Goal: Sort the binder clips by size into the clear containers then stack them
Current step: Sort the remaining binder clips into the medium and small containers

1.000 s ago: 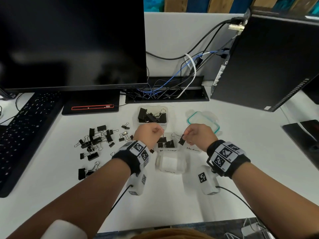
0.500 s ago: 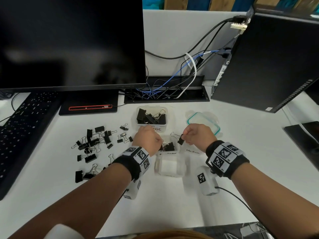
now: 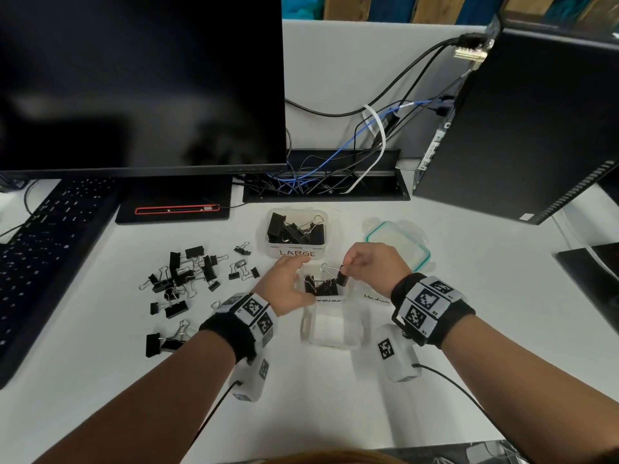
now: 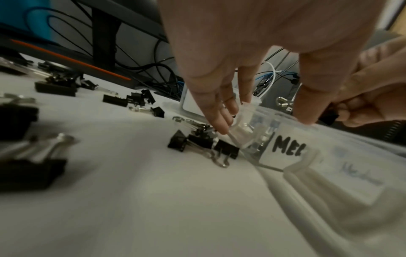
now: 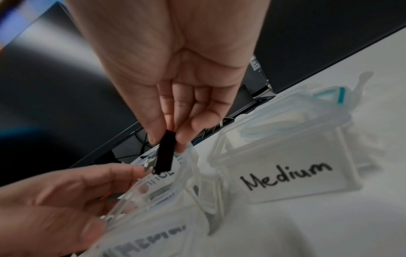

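A clear container (image 3: 330, 298) with several black medium clips stands mid-table; its label (image 4: 285, 149) starts "MED". My right hand (image 3: 346, 267) pinches a black binder clip (image 3: 341, 278) by its wire handle just above that container's right rim; the clip (image 5: 164, 153) hangs from my thumb and fingers (image 5: 151, 137). My left hand (image 3: 299, 279) is spread round the container's left end, fingers (image 4: 216, 121) straight and touching its corner, thumb on the rim. Behind stands the container marked LARGE (image 3: 296, 252) with big clips. Loose clips (image 3: 182, 274) lie scattered to the left.
An empty clear container (image 3: 331, 329) sits just in front of the medium one. A clear piece labelled Medium (image 5: 285, 173) lies beside my right wrist, a teal-rimmed lid (image 3: 398, 242) behind it. Monitor (image 3: 140, 82), keyboard (image 3: 40, 236), cable tray (image 3: 325, 185) and PC tower (image 3: 522, 128) ring the desk.
My left hand was a fist over the medium container; it has dropped to the container's left side and spread its fingers. The right hand has lowered its clip slightly towards the container.
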